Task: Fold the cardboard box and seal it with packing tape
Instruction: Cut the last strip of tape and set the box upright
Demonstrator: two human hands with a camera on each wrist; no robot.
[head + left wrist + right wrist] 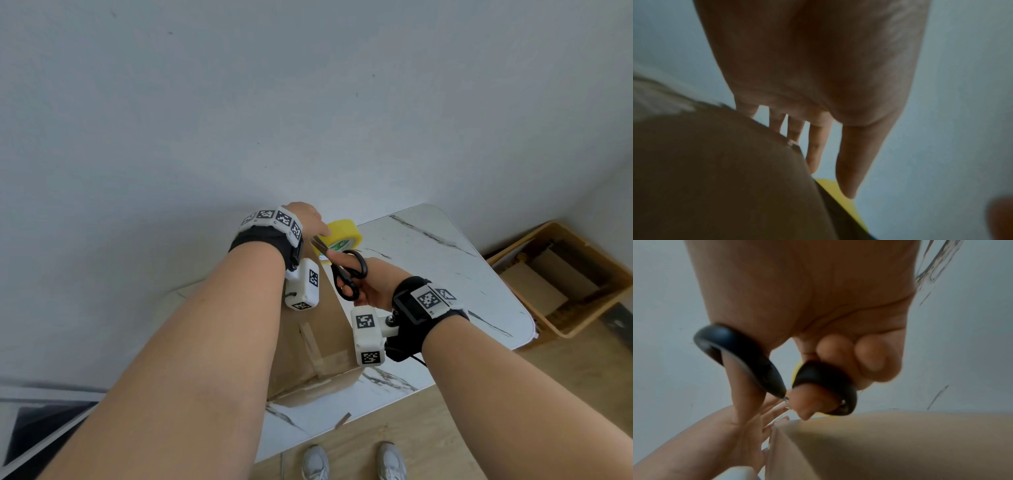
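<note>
A brown cardboard box [318, 329] stands on the marble table [428, 246], with tape strips across its near face. My left hand [306, 219] reaches over the box's far top edge, its fingers [846, 170] straight and pointing down beside the box [725, 170]. The yellow tape roll [346, 233] lies just behind that edge, next to the thumb. My right hand [373, 291] grips black-handled scissors [346, 270], thumb and fingers through the loops [824, 381]. The blades point at the left hand above the box corner [890, 443]. The blade tips are mostly hidden.
The table backs onto a pale wall. A wooden crate [561, 284] holding cardboard pieces sits on the floor at the right. My shoes [315, 462] stand on the wood floor at the table's near edge. A small scrap of tape [342, 419] hangs off that edge.
</note>
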